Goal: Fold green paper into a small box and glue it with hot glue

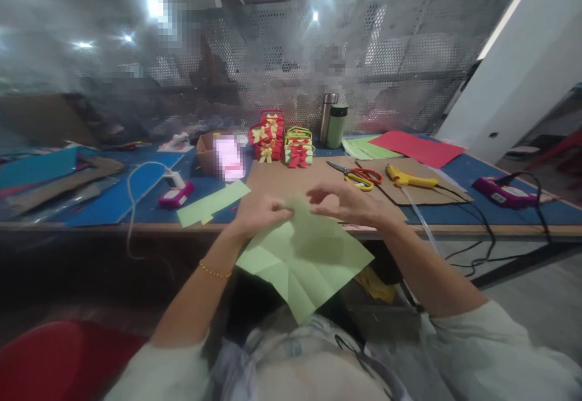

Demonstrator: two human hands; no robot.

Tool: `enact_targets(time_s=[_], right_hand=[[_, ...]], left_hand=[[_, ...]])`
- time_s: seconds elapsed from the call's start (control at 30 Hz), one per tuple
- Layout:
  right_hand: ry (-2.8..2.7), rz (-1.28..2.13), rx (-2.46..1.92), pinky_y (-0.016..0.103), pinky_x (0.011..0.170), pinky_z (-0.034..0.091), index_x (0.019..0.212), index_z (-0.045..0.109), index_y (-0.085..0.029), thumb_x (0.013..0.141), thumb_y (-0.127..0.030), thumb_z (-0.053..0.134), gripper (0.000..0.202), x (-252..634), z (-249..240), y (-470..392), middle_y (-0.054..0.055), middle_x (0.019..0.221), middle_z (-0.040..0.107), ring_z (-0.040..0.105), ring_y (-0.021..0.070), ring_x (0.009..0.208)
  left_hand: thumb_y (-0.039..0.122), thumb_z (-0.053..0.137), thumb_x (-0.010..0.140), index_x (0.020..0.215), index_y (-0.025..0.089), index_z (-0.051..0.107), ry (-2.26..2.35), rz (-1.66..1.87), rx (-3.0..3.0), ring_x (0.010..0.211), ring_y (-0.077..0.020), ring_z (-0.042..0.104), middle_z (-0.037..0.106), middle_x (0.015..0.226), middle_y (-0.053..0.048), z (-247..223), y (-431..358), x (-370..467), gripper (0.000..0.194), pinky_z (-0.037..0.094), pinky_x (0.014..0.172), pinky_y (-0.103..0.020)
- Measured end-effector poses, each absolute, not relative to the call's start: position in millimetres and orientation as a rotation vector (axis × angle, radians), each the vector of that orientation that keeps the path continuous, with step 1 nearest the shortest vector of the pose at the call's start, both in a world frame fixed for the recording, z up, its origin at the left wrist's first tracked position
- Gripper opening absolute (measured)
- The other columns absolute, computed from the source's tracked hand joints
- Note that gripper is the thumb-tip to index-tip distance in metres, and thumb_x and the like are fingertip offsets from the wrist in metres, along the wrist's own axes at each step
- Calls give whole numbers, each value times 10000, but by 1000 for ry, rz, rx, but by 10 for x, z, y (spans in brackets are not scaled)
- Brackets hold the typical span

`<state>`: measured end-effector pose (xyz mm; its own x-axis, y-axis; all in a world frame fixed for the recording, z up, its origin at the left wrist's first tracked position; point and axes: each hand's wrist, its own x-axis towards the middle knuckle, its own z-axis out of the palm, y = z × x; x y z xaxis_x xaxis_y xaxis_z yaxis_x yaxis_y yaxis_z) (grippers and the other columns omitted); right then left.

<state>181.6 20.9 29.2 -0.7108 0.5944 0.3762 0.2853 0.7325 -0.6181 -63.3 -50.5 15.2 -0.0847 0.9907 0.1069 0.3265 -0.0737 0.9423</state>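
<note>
On my feed, the creased green sheet (pixel 321 249) hangs b/w & below both hands; L hand (pixel 266 214) pinches its top edge, thumb & fingers together; R hand (pixel 348 204) is half-curled, fingertips apart near that edge, contact too blurry to tell. Prob. mid-fold; I'd say next move calls for a firm R pinch. Counts: 1 sheet in hand, 1 pale green strip (pixel 213 202) left of L hand, 1 yellow glue gun (pixel 414 180) past R hand, 2 flasks (pixel 337 128) & 2 bow-trimmed stacks (pixel 268 133) ahead, 2 purple power blocks (pixel 175 196), one out each side.
</note>
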Motion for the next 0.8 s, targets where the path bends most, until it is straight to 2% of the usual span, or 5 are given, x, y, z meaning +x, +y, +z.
enact_targets(time_s=[0.13,0.23,0.47,0.63,0.8], right_hand=[[-2417,802,-758,245,538,329,604,498,-203,831,-440,636,357,1762,224,312,-30,558,544,508,122,547],[-2237,966,-852,245,513,346,595,483,-214,765,-386,592,265,1834,149,483,-34,520,511,492,118,496],[-1939,1112,-1085,220,454,383,643,571,-191,648,-262,542,77,1973,-18,778,-14,547,559,499,113,464],[-1981,1010,-1184,208,430,374,619,558,-196,690,-181,521,82,1894,-120,822,-28,479,524,497,118,432],[-2111,700,-1328,208,479,384,688,633,-184,792,-137,538,147,1928,-58,788,-29,495,568,547,128,476]], left_hand=[[340,827,629,543,209,697,1465,954,1696,483,-139,502,621,523,11,266,-342,-615,203,325,496,-257],[401,742,750,783,196,794,1450,1023,1708,694,-208,645,757,806,-75,317,-257,-766,214,457,638,-293],[273,593,894,1015,163,740,2097,1706,2071,1018,-280,633,694,1073,-137,246,-402,-906,220,476,952,-433],[288,540,962,953,197,745,1731,1000,2783,1020,-269,654,745,1044,-113,15,-460,-581,225,422,968,-429],[372,554,951,838,239,748,1581,570,2781,903,-249,669,767,927,-75,-121,-189,-549,260,396,841,-379]])
